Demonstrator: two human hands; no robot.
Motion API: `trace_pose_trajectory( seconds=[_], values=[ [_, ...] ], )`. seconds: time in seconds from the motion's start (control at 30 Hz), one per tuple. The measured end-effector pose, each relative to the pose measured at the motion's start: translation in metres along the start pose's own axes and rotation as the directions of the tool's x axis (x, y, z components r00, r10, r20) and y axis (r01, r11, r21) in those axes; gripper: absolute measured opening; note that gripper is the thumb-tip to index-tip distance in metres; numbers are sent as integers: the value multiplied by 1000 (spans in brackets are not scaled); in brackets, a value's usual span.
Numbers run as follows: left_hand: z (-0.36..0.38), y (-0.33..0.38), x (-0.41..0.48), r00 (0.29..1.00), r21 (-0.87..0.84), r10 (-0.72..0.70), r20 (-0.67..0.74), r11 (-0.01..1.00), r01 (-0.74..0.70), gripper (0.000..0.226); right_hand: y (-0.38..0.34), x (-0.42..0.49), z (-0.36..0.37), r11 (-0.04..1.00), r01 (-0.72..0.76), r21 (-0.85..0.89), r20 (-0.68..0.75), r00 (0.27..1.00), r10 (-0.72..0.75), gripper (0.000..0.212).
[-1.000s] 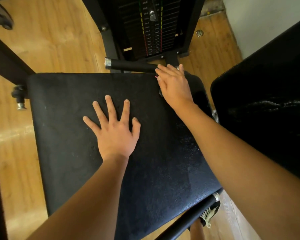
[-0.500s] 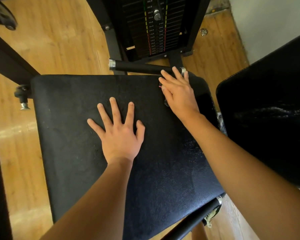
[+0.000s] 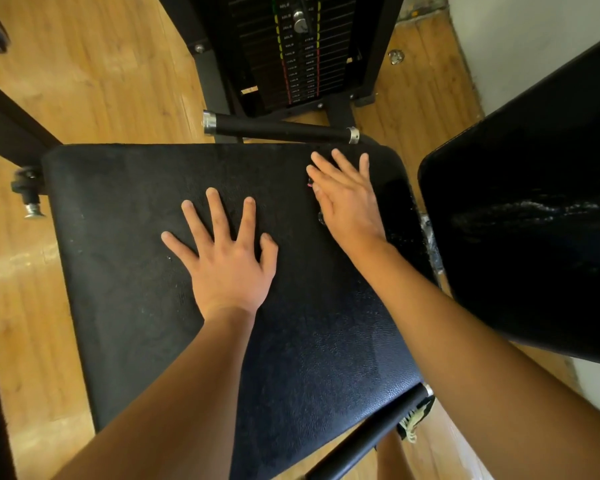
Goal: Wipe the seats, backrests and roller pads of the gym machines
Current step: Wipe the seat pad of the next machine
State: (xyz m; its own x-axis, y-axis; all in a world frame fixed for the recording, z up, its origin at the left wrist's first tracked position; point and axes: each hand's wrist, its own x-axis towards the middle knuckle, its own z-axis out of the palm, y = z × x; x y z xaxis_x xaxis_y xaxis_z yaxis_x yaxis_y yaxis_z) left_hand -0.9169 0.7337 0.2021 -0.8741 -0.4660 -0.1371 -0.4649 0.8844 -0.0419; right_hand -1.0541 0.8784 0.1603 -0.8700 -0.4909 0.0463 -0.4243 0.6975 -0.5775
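Note:
The black padded seat [image 3: 125,271] fills the middle of the view. My left hand [image 3: 227,258] rests flat on its centre with the fingers spread. Near the seat's far right corner, my right hand [image 3: 347,199] lies on the pad with straight fingers. A small dark thing with a pink speck [image 3: 309,183] peeks out from under its thumb side; what it is I cannot tell. The black backrest pad [image 3: 534,220] stands to the right, with pale wet streaks across it.
A black handle bar with chrome ends [image 3: 278,128] runs just beyond the seat's far edge. Behind it stands the weight stack [image 3: 298,57]. Another black bar [image 3: 371,431] crosses below the seat's near right corner. An adjustment knob [image 3: 30,199] sticks out at the left. Wooden floor surrounds.
My right hand has slid back from the far edge by the handle bar onto the seat pad. My left hand stays flat in the same spot.

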Motion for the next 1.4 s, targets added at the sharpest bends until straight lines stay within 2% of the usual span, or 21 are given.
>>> trace_pose_trajectory(
  seconds=[0.2, 0.43, 0.7, 1.0, 1.27, 1.4],
  values=[
    [2, -1, 0, 1000, 3, 7, -11, 1000, -7, 60, 0, 29, 0, 998, -53, -42, -3, 999, 53, 36],
    [1, -1, 0, 1000, -4, 9, -13, 1000, -10, 60, -8, -43, 2, 999, -22, -40, -65, 998, 20, 32],
    [2, 0, 1, 1000, 11, 7, 0, 1000, -7, 61, -10, 7, 0, 989, -116, -92, 15, 993, 117, 37],
    [1, 0, 1, 1000, -5, 11, -3, 1000, -11, 60, -9, -67, -3, 997, -47, -56, -15, 999, 46, 34],
    [1, 1, 1, 1000, 2, 11, 0, 1000, -11, 61, -8, -3, 2, 988, -134, -82, -21, 991, 133, 35],
    [1, 1, 1, 1000, -8, 15, -6, 1000, -15, 60, -12, -28, -3, 989, -120, -87, -7, 993, 120, 36]
  ],
)
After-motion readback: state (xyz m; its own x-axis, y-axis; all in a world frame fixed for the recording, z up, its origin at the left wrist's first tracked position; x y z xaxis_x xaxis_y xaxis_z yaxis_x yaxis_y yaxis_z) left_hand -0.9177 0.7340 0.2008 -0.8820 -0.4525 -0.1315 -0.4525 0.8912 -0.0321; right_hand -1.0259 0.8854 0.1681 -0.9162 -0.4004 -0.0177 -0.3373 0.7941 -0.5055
